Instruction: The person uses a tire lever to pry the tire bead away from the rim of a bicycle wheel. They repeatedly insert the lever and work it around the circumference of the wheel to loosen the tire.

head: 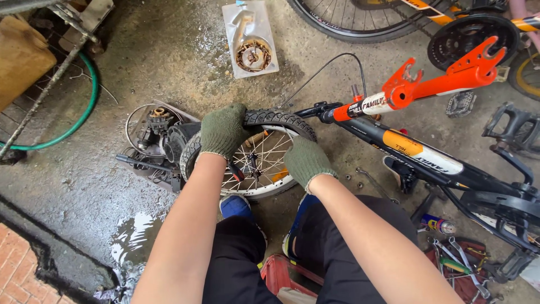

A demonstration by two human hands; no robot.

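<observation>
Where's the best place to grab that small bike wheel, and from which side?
Probably by the knobby tyre at the top of the small wheel, coming down from above. The wheel stands nearly upright on the concrete floor, so its upper arc is exposed. The left hand already grips there; the right hand rests on the right rim.

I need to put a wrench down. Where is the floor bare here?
Bare concrete lies between the green hose and the clear plastic parts packet, and left of the puddle. It is crowded around the small spoked wheel and beside the red tool tray.
</observation>
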